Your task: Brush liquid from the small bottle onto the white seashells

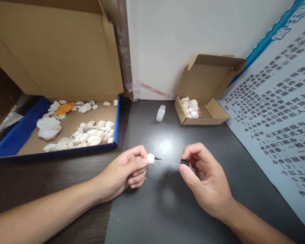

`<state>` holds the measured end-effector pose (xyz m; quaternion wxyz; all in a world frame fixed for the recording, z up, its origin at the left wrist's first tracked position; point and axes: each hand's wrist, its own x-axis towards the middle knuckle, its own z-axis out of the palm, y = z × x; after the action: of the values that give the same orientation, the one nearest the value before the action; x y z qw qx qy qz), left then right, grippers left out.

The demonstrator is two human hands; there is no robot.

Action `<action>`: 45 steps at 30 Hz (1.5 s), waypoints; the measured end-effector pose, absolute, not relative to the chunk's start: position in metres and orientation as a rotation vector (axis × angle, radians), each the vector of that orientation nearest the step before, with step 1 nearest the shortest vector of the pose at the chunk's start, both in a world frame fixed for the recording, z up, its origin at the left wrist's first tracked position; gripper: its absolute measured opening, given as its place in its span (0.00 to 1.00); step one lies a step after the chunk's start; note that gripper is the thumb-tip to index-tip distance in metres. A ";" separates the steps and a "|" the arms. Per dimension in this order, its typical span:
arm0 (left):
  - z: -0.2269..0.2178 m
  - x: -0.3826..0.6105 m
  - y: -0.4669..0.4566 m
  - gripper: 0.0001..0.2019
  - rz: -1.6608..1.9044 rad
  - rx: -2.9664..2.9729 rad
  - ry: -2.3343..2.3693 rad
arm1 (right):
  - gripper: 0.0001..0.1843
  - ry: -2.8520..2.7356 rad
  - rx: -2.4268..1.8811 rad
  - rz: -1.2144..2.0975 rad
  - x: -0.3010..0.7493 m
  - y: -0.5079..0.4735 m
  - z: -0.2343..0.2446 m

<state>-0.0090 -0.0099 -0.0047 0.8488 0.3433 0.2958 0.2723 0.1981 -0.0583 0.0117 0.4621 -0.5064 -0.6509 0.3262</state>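
My left hand (127, 173) pinches a small white shell (150, 158) between thumb and forefinger, just above the dark mat (167, 203). A thin dark point (158, 158) sticks out of the shell toward the right. My right hand (205, 183) hovers a short way to the right, thumb and forefinger pinched on a small dark thing (184, 161); a faint thread seems to run between the two hands. A small clear bottle (161, 113) stands upright farther back on the mat.
A big open cardboard box with a blue rim (117, 122) at the left holds several white shells and an orange one (64, 108). A small open cardboard box (213, 115) with shells sits at the back right. A printed poster (282, 118) leans at the right.
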 end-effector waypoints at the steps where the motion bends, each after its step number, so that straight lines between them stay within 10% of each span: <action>1: -0.004 -0.009 -0.010 0.11 0.576 0.719 0.625 | 0.07 -1.626 -1.219 0.812 0.198 -0.059 0.011; 45: -0.005 -0.008 -0.012 0.13 0.565 0.819 0.644 | 0.04 -1.572 -1.336 0.811 0.197 -0.055 0.018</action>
<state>-0.0081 -0.0119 -0.0055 0.8294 0.3859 0.3035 0.2665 0.1973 -0.0554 0.0177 0.4460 -0.5393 -0.6348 0.3275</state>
